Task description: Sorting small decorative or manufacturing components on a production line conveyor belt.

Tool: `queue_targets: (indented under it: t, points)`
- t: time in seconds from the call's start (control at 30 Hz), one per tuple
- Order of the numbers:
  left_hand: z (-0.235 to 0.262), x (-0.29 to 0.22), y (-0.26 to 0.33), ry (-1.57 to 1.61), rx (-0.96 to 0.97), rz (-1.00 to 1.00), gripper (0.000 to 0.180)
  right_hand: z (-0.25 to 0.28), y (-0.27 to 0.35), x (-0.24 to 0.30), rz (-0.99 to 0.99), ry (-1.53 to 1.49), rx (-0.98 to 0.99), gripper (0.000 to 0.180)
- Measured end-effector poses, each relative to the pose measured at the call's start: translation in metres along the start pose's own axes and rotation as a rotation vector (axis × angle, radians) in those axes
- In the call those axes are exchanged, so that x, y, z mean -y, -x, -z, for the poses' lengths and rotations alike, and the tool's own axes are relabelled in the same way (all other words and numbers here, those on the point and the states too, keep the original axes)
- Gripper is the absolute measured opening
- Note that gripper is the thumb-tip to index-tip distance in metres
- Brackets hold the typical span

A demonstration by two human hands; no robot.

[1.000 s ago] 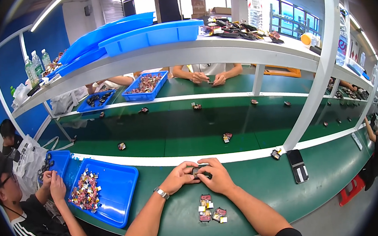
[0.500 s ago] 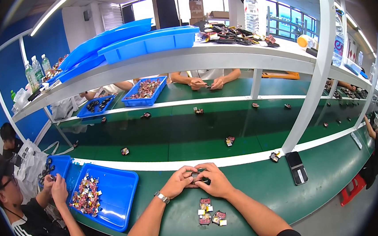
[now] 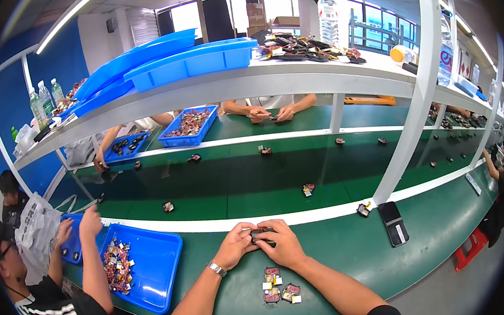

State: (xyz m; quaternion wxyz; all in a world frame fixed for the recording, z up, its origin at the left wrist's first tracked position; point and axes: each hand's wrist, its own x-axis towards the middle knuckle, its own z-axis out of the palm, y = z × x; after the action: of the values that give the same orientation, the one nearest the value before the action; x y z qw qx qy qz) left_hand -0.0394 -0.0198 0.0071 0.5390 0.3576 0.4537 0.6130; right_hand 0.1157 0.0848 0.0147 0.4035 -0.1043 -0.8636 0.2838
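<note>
Both my hands meet over the green bench near the white strip. My left hand (image 3: 237, 244) and my right hand (image 3: 282, 244) pinch one small dark part (image 3: 261, 235) between their fingertips, just above the bench top. A silver watch sits on my left wrist. Below the hands, a small cluster of dark and red parts with white tags (image 3: 278, 284) lies on the green surface between my forearms.
A blue tray (image 3: 154, 266) with several colourful parts lies left of me, where a neighbour in a striped shirt raises a hand (image 3: 89, 220). A black phone (image 3: 395, 230) rests to the right. Small parts (image 3: 308, 188) ride the green conveyor. People work across it beside blue bins (image 3: 189, 126).
My hands have kept the small part between them, shifting little. The neighbour on the left has lifted a hand up from the blue tray.
</note>
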Motion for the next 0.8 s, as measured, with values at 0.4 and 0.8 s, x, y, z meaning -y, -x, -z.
queue_targets:
  t: [0.4, 0.8]
  points:
    - [-0.006, 0.009, -0.003, 0.193, 0.065, -0.072, 0.025, -0.002, 0.001, 0.002, -0.111, -0.097, -0.087, 0.012]
    - [-0.002, 0.013, -0.004, 0.232, 0.078, -0.084, 0.023, 0.0, -0.002, 0.004, -0.082, -0.119, -0.036, 0.015]
